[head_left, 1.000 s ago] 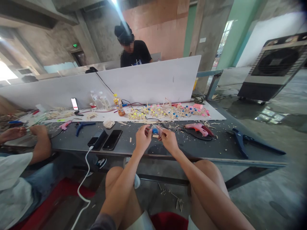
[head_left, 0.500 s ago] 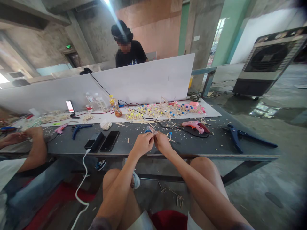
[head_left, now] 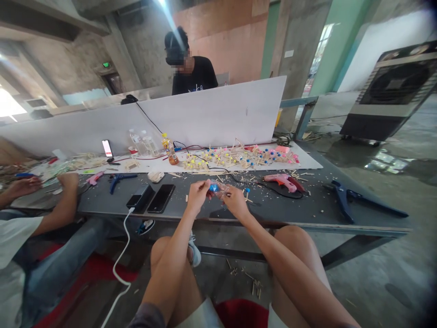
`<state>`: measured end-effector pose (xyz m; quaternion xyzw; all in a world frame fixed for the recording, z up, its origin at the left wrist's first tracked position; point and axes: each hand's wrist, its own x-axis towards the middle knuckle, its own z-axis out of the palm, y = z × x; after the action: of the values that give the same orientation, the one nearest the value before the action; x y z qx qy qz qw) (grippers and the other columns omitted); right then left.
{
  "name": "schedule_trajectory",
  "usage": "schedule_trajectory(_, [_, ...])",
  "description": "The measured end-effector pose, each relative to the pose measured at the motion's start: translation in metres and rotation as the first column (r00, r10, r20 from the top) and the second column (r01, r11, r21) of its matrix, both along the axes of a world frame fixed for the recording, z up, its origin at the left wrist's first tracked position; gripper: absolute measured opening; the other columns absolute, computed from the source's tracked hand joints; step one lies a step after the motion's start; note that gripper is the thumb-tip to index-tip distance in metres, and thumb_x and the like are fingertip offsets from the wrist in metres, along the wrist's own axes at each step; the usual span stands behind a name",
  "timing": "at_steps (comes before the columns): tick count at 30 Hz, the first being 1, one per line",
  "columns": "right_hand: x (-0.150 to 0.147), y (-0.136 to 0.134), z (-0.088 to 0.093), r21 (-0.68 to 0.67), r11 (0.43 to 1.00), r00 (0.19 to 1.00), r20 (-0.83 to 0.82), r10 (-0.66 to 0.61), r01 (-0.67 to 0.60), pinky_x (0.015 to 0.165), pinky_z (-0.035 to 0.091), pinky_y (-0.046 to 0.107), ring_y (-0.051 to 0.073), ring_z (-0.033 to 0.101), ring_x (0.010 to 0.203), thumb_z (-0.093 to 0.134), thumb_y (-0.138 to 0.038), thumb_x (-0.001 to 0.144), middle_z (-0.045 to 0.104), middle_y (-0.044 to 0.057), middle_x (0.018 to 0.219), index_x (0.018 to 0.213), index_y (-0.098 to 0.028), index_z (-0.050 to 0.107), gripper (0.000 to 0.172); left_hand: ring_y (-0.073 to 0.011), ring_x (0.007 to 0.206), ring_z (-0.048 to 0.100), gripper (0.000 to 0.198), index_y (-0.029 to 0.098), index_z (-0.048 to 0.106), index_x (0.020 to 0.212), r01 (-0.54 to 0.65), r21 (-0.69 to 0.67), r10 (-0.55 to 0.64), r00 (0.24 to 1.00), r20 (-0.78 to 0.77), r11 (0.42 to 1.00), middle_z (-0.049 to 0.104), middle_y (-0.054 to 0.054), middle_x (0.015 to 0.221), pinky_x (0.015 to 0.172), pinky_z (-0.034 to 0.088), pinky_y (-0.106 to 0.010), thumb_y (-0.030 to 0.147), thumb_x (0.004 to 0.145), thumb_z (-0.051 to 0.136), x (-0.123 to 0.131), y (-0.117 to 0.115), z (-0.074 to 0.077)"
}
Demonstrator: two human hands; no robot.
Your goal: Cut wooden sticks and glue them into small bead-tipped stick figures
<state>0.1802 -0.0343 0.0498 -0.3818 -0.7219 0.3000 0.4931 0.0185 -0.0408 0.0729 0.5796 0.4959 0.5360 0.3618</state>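
My left hand and my right hand meet just above the near edge of the dark table. Between their pinched fingers is a small clear plastic bag with blue beads. Both hands grip it from opposite sides. A few wooden sticks and one blue bead lie on the table just to the right of my right hand.
Two black phones lie to the left, one on a white cable. A pink glue gun and blue pliers lie to the right. Stick-and-bead models cover a white board. A seated person's arms work at left; another person stands behind the white divider.
My hands stayed together on the small bag, shifting slightly; the blue beads now show between my fingers. The person at left moved a forearm further onto the table.
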Motion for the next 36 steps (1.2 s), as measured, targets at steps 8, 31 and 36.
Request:
schedule_trajectory(8, [-0.002, -0.003, 0.001, 0.164, 0.985, 0.998, -0.013, -0.056, 0.057, 0.068, 0.047, 0.027, 0.018, 0.065, 0.076, 0.059, -0.027, 0.089, 0.07, 0.008, 0.097, 0.093, -0.02, 0.078, 0.021, -0.016, 0.045, 0.06, 0.046, 0.015, 0.065, 0.076, 0.049, -0.006, -0.05, 0.992, -0.114, 0.999, 0.064, -0.003, 0.056, 0.048, 0.048, -0.026, 0.057, 0.088, 0.055, 0.002, -0.01, 0.008])
schedule_trajectory(31, [0.02, 0.004, 0.007, -0.341, 0.934, 0.829, -0.549, -0.105, -0.108, 0.06, 0.057, 0.031, 0.019, 0.067, 0.068, 0.069, -0.052, 0.078, 0.071, 0.007, 0.085, 0.097, -0.017, 0.068, 0.039, -0.0186, 0.057, 0.069, 0.022, 0.015, 0.069, 0.081, -0.244, -0.128, 0.218, 0.957, -0.19, 0.961, 0.073, -0.007, 0.072, 0.06, 0.055, -0.028, 0.036, 0.083, 0.064, -0.042, 0.014, -0.007])
schedule_trajectory(36, [0.048, 0.009, 0.02, -0.31, 0.938, 0.815, -0.578, -0.053, -0.159, 0.055, 0.054, 0.027, 0.015, 0.065, 0.058, 0.072, -0.053, 0.077, 0.069, 0.002, 0.078, 0.11, -0.019, 0.065, 0.048, -0.0175, 0.049, 0.067, 0.014, 0.014, 0.068, 0.066, -0.334, -0.193, 0.22, 0.867, -0.447, 0.923, 0.073, -0.009, 0.069, 0.056, 0.051, -0.025, 0.018, 0.079, 0.064, -0.054, 0.019, -0.018])
